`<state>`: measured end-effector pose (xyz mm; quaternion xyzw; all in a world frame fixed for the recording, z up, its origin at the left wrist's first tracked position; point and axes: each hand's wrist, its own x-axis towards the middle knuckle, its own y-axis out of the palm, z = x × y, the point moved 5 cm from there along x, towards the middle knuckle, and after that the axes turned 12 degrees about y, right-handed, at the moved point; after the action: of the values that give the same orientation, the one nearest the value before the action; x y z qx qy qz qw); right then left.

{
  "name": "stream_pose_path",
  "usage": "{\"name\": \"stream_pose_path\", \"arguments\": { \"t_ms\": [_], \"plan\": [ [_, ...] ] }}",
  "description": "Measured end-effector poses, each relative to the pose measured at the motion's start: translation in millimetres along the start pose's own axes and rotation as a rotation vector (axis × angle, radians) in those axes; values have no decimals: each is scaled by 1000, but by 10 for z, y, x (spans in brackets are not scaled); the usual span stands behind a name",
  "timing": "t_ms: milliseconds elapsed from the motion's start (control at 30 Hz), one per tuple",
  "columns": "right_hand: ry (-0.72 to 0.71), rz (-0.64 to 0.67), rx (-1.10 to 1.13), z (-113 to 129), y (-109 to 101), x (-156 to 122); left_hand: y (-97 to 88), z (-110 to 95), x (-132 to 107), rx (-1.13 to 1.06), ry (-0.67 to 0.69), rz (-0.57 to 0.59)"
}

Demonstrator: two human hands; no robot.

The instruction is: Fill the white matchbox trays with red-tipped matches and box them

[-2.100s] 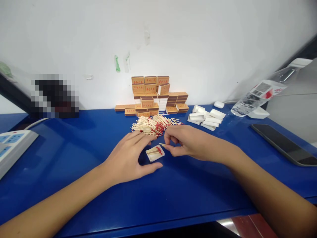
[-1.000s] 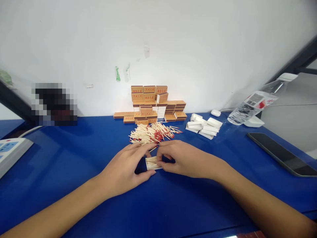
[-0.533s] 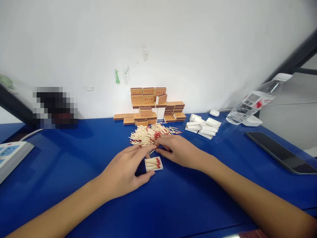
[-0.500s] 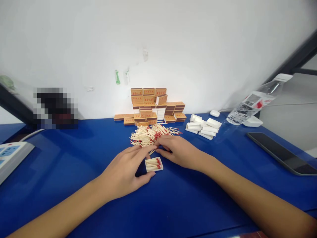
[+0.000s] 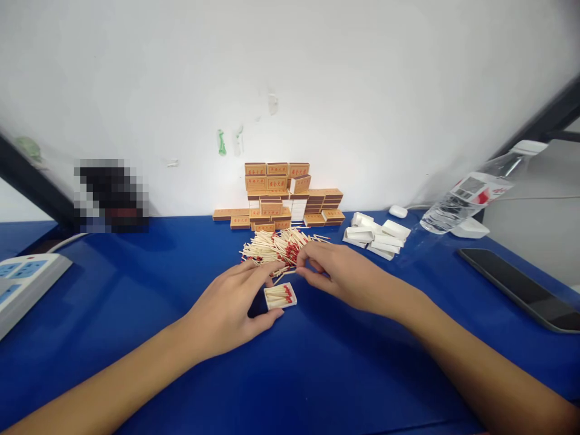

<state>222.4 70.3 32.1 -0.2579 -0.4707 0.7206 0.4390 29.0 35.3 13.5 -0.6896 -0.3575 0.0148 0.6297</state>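
Left hand (image 5: 226,308) steadying matchbox tray (image 5: 280,296), right hand (image 5: 344,278) at match pile (image 5: 278,246)

We cannot read the red print on the stacked matchboxes (image 5: 277,181); it is too small. A pixelated patch (image 5: 111,194) blurs whatever stands against the wall. The power strip (image 5: 25,284) and the phone (image 5: 521,289) are cut off by the picture's edges. Our right hand (image 5: 347,275) covers the near edge of the match pile (image 5: 276,246), so whether its fingertips pinch a match stays unclear.
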Motion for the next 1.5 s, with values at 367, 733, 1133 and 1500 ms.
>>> {"name": "stream_pose_path", "arguments": {
  "t_ms": [367,733,1133,1500],
  "plan": [
    [-125,-15,63,-55,288,118,-9,8,-6,-59,3,52],
    [-146,76,60,-43,336,140,-20,-13,-11,-64,34,75],
    [-55,55,13,164,168,-42,23,58,-26,-59,-51,48],
    [328,-167,-206,-901,-391,236,47,-20,-20,-83,12,39]
  ]
}}
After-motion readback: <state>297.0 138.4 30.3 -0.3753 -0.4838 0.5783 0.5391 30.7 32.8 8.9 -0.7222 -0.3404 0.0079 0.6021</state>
